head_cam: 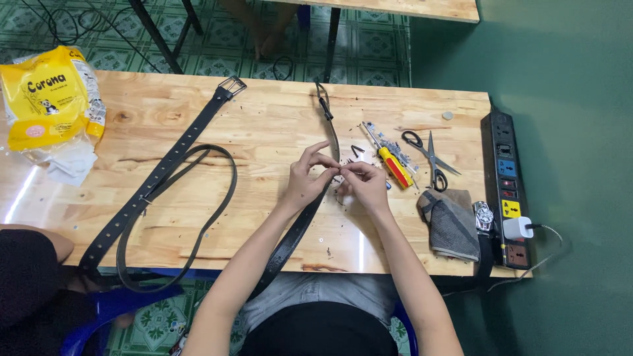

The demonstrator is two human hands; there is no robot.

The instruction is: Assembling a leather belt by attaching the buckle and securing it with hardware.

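A black belt runs from the far middle of the wooden table toward me and off the near edge. My left hand pinches this belt near the table's middle. My right hand meets it fingertip to fingertip at the same spot, gripping the belt or a small part on it that I cannot make out. A yellow-handled screwdriver lies just right of my right hand.
A second black belt with a metal buckle loops across the left half. A yellow plastic bag sits far left. Scissors, a grey cloth, a wristwatch and a black power strip lie right. Another person's arm is near left.
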